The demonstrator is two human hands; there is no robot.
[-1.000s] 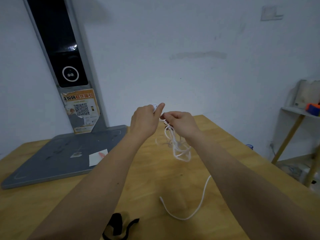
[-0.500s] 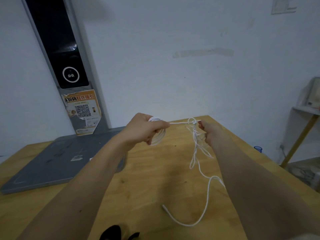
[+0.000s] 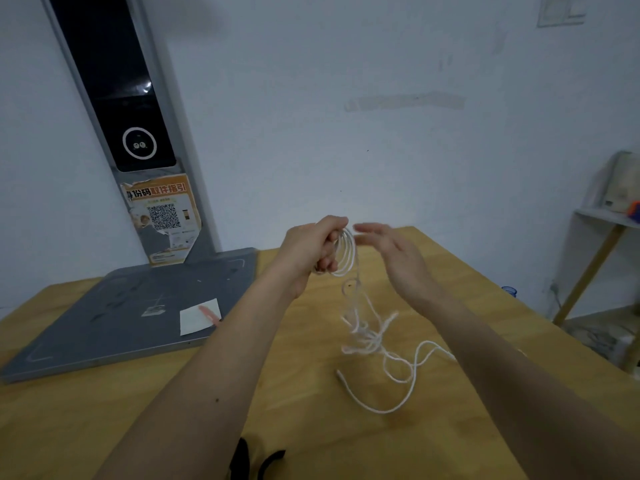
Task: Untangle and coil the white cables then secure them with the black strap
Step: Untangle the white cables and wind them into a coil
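Coiled cable [image 3: 346, 252] in left hand [image 3: 311, 247]

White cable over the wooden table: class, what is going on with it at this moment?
A person is coiling it. The left hand grips a few finished loops of the white cable, held above the wooden table. The right hand is open beside the loops, holding nothing. The rest hangs down in a tangle with its loose end on the table. The black strap lies unused at the near edge.

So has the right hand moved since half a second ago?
Yes. The right hand has let go of the white cable and swung left toward the left hand, away from the wooden table's far corner.
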